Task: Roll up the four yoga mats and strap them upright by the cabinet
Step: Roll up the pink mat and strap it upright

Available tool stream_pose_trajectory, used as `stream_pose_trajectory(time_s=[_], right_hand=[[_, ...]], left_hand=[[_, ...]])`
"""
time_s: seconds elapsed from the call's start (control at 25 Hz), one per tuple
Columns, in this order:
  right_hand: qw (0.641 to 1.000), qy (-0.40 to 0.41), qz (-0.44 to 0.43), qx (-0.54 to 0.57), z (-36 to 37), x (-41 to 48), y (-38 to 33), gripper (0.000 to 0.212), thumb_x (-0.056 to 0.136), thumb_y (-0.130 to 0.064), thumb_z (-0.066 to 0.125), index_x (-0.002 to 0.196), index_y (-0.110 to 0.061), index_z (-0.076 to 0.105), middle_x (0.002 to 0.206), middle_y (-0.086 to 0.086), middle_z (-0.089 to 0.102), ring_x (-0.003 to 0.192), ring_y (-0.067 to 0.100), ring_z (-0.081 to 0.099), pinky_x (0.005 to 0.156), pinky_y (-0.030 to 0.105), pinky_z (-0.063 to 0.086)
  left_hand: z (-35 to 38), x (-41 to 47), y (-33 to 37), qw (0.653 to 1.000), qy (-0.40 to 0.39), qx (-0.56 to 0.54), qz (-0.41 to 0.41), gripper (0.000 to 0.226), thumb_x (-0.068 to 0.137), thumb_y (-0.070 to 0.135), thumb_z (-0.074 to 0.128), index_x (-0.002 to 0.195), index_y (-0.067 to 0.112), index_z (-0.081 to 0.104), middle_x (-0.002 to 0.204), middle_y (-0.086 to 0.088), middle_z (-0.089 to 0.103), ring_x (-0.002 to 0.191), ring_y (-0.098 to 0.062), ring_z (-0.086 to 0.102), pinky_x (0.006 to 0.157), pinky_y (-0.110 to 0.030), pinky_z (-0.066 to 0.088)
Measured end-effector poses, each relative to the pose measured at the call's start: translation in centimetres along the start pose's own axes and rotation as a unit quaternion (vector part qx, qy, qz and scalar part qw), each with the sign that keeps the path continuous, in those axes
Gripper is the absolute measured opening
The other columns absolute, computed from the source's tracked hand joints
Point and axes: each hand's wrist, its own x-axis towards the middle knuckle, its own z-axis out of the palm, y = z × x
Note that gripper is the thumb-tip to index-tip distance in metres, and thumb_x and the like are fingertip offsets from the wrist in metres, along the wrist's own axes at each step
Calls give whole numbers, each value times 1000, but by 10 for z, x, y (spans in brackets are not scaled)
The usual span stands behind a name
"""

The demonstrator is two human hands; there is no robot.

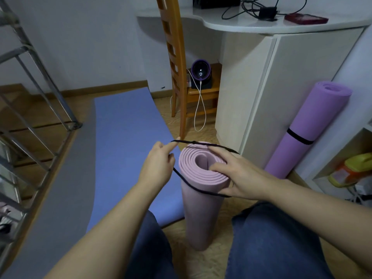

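Strapping step on the second mat, I judge: pink mat (201, 214) stands rolled before the cabinet (251, 87), right hand (239, 178) with fingers curled over its top, left hand (159, 166) pinching the black strap (193, 142) looped round it; next, slide loop down, snug it.

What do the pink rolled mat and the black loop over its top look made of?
The pink mat looks like matte foam: thick layers show at its rolled end. The black loop seems thin elastic cord, pulled taut by the left hand.
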Motion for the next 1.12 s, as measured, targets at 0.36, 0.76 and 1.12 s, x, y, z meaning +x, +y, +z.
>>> stream_pose_trajectory(time_s=[0.36,0.76,1.12], right_hand=[[996,28,38,82,3,3,21,47,65,-45,80,104,-29,60,147,8,24,139,24,26,111,36,33],[996,-7,20,82,-11,17,22,101,56,-57,81,130,-37,16,135,-6,29,116,2,37,98,20,39],[933,31,183,309,24,8,20,116,51,-43,90,140,-49,17,132,-31,40,121,-8,44,104,15,34]], left_hand=[[3,46,6,941,-305,-149,12,48,95,5,48,128,39,52,125,12,52,107,-12,52,74,-28,53],[8,51,-7,928,-347,-129,34,60,93,10,53,139,45,37,129,11,49,103,-17,53,73,-33,57],[27,32,-21,940,-274,-190,-74,28,90,2,50,108,17,66,104,0,68,94,-19,63,85,-38,56]])
